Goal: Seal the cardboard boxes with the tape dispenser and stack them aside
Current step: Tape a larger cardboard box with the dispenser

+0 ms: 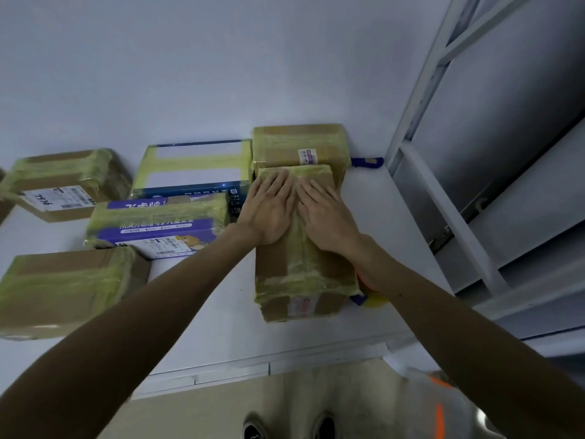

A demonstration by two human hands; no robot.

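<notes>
Partly hidden tape dispenser, right hand pressing box

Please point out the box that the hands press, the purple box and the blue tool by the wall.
pressed box (300, 274): head view, taped top face.
purple box (158, 224): head view, purple printed band.
blue tool (367, 162): head view, its middle.

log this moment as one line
step: pressing tape | left hand: flat on taped box | right hand: flat on same box | tape dispenser: beside box, partly hidden
</notes>
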